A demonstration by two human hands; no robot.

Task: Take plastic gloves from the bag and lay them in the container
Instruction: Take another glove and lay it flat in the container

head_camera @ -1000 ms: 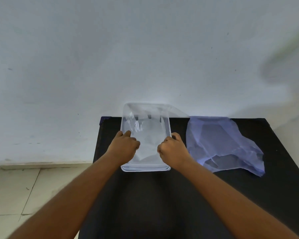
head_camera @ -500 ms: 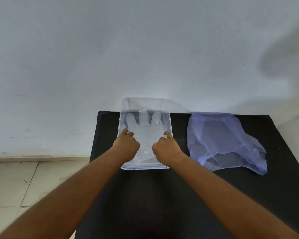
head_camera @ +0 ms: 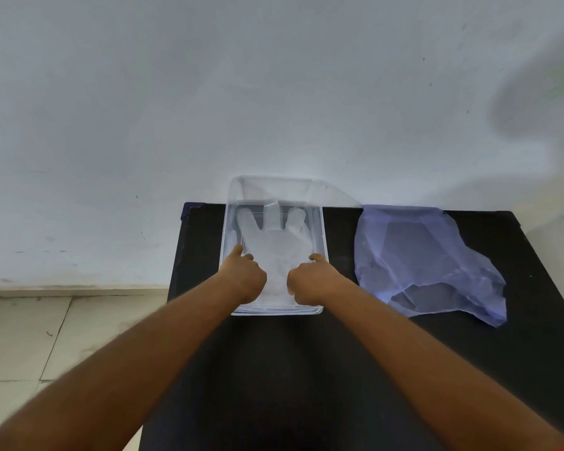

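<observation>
Glove (head_camera: 275,247) flat in container (head_camera: 323,237), fingers pointing away toward wall (head_camera: 274,92). My left hand (head_camera: 245,278) and right hand (head_camera: 311,279) curled, pressing its cuff end; can't tell if pinching. Black table (head_camera: 306,369), bag (head_camera: 427,258) right.

No readable text, label, brand or number shows on anything in view

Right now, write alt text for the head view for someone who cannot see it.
Two bare hands, left and right, press a clear plastic glove flat inside a clear container on a black table. A crumpled bluish bag lies to the right, apart from the container, with a white wall behind.
</observation>
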